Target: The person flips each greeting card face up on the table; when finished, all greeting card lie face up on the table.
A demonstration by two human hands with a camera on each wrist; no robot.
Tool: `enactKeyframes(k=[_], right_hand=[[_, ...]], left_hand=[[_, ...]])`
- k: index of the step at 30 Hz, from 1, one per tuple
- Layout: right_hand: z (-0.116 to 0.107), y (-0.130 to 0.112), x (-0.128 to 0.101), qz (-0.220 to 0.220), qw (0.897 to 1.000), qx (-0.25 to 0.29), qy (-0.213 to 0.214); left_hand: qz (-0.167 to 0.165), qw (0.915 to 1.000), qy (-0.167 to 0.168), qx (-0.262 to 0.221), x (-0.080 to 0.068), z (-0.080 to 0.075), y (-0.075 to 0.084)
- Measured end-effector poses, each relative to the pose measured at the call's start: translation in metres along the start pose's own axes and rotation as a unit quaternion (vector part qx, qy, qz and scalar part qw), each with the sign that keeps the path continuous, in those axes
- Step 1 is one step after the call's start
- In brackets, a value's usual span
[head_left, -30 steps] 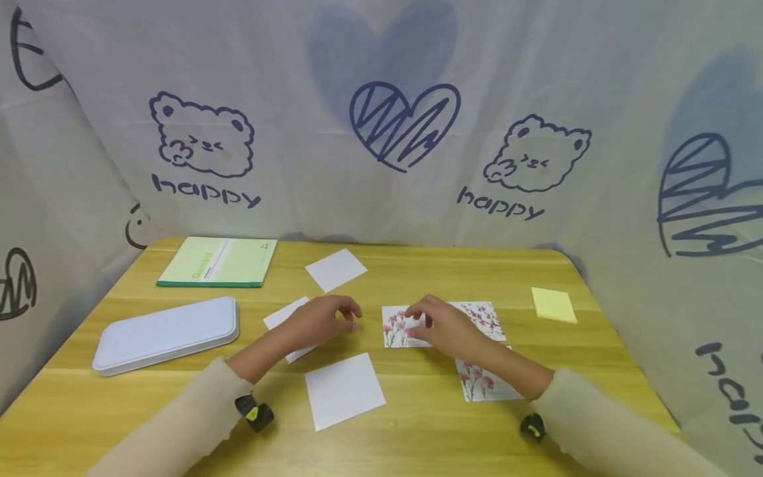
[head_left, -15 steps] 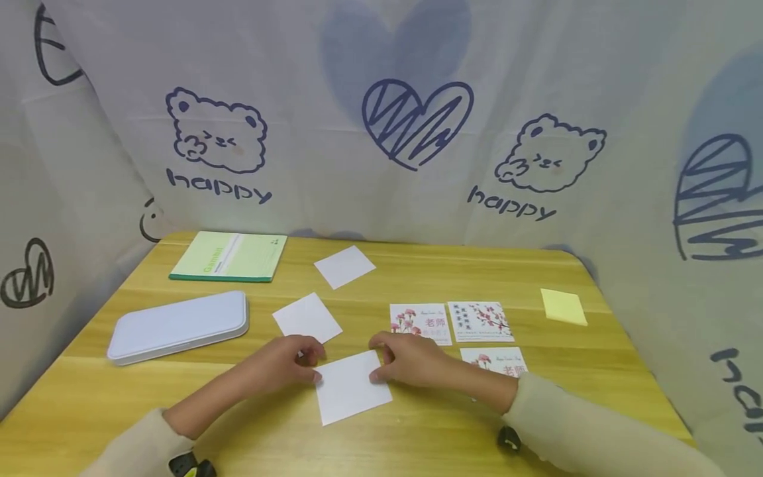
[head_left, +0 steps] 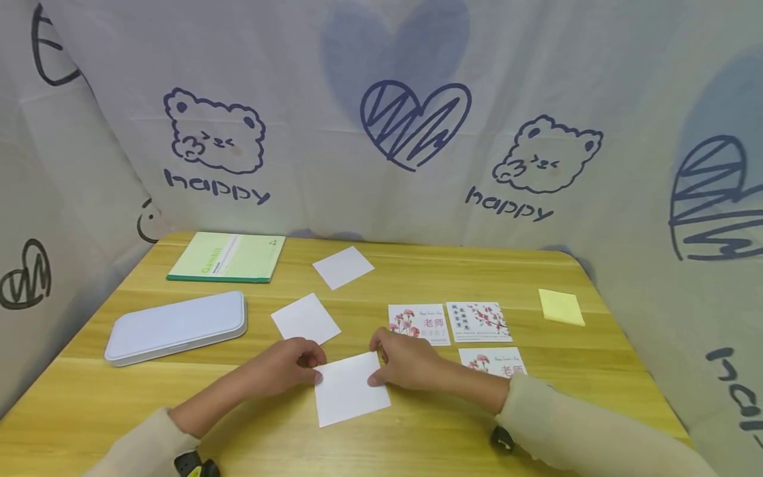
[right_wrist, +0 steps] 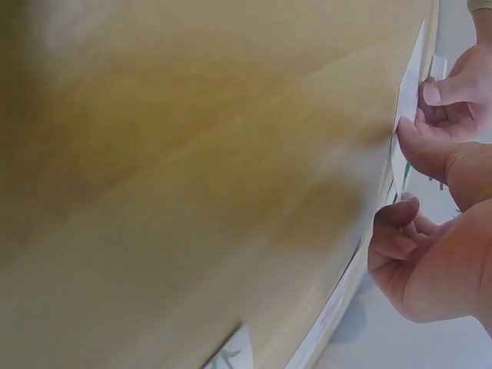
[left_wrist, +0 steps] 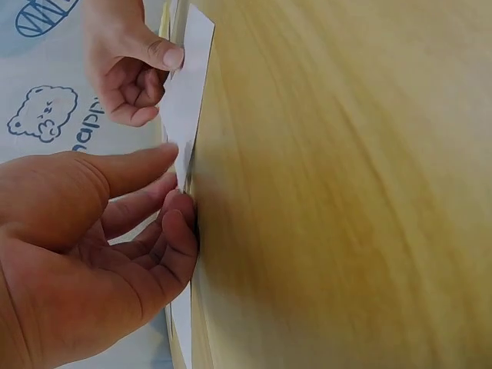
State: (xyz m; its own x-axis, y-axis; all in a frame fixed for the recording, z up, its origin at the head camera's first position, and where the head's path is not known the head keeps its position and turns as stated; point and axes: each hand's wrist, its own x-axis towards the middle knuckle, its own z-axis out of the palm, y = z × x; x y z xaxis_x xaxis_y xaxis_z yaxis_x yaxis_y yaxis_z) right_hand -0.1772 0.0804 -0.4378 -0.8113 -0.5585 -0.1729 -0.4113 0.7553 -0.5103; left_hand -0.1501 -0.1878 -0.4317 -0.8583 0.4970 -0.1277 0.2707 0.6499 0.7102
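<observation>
A blank white card (head_left: 353, 392) lies near the front middle of the table in the head view. At its upper left corner, my left hand (head_left: 285, 366) pinches the edge with thumb and fingers. My right hand (head_left: 410, 361) grips the upper right corner, thumb on the card's face and fingers behind it. Seen from the left wrist, the card (left_wrist: 192, 92) runs edge-on between the two hands. Just beyond my left hand is a second blank card (head_left: 306, 318). A flower-printed card (head_left: 426, 324) lies beyond my right hand, partly covered by it.
Further back is another blank card (head_left: 343, 267). A blossom card (head_left: 479, 322) and a partly covered carnation card (head_left: 491, 361) lie to the right, with a yellow sticky-note pad (head_left: 561, 307) beyond. A white case (head_left: 175, 328) and a green notebook (head_left: 228, 257) are left.
Both hands have come to the front blank card: the right from the printed cards, the left from the blank card behind. Over the last half second they have barely moved.
</observation>
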Motion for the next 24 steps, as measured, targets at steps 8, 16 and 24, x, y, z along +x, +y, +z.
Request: enactKeyframes(k=[8, 16, 24], right_hand=[[-0.005, 0.0, -0.006, -0.008, 0.999, -0.001, 0.038], [-0.033, 0.006, -0.018, -0.024, 0.986, 0.139, 0.093], [-0.05, 0.028, -0.03, -0.036, 0.961, 0.246, 0.122]], left_hand=[[0.012, 0.9989, 0.003, -0.044, 0.003, -0.004, -0.002], [-0.003, 0.9841, 0.015, -0.177, 0.011, -0.017, 0.008], [0.033, 0.9853, 0.019, -0.167, 0.028, -0.023, 0.028]])
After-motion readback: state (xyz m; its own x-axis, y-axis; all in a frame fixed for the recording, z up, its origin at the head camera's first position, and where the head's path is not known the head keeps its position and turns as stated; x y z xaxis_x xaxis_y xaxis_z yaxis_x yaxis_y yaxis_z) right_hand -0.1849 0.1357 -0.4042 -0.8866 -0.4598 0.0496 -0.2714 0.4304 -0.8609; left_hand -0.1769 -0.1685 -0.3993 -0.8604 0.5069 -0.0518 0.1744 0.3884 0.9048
